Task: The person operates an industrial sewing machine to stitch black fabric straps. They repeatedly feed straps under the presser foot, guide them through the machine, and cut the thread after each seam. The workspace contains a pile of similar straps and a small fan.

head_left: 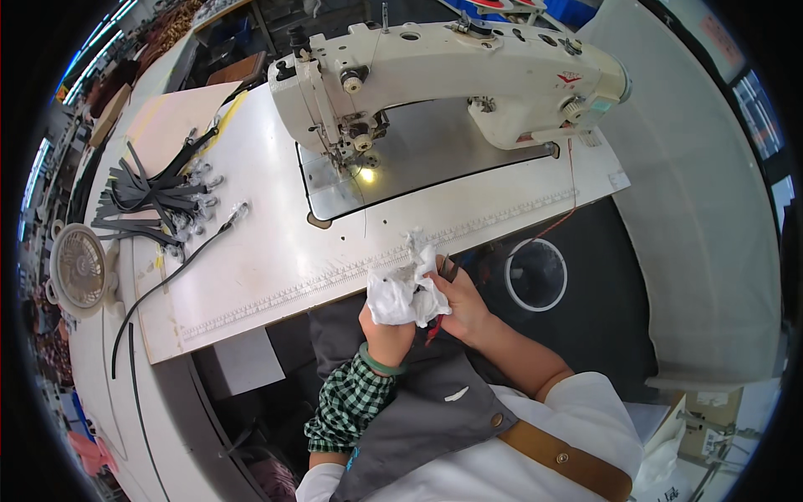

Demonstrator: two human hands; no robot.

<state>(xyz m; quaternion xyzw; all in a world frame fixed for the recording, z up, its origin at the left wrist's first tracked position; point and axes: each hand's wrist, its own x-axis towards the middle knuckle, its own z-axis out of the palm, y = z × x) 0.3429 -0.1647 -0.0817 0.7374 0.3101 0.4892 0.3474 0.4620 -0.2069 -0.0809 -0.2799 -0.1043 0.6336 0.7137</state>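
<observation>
Just in front of the table's ruler edge, my left hand [385, 339] grips a crumpled white wad [393, 293], like tissue or cloth, which hides most of those fingers. My right hand [460, 305] is closed on the wad's right side and on a dark metal tool [446, 266] with a red part showing below; the tool's shape is partly hidden. A white industrial sewing machine [510, 71], its small lamp lit, stands behind my hands on the white tabletop [234, 284].
Several dark straps with wrapped ends [159, 192] lie at the left, one long strap [167, 280] apart. A small fan [79, 269] stands at the left edge, near pale sheets [171, 117]. A round clear-bottomed ring [535, 274] is right of my hands, below the table edge.
</observation>
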